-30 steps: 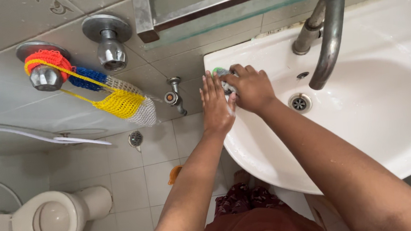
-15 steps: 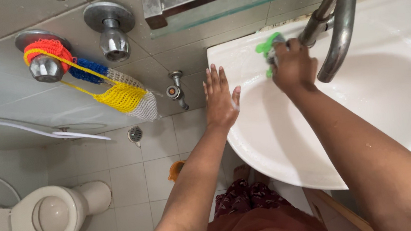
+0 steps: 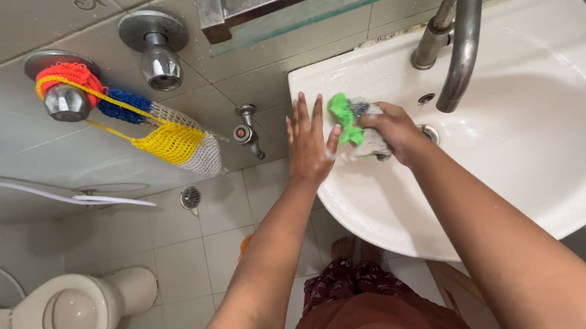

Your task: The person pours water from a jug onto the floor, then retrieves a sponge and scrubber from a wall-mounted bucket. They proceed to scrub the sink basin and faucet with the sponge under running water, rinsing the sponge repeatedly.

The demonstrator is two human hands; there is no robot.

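My right hand (image 3: pixel 396 131) grips a green and grey scrubber (image 3: pixel 351 123) and presses it against the inner left wall of the white washbasin (image 3: pixel 551 169). My left hand (image 3: pixel 309 146) lies flat, fingers spread, on the basin's left rim, just beside the scrubber. The curved metal faucet (image 3: pixel 458 39) rises behind my right hand. The drain is mostly hidden by that hand.
Two chrome wall valves (image 3: pixel 154 47) stick out at the upper left, one with a crocheted red, blue, yellow and white mesh bag (image 3: pixel 169 141) hung on it. A small angle valve (image 3: pixel 247 130) sits beside the basin. A toilet (image 3: pixel 72 317) stands at the lower left on white floor tiles.
My right hand moved the scrubber from the basin's left rim up to the faucet base, then back down to the inner left wall. My left hand stayed on the rim.
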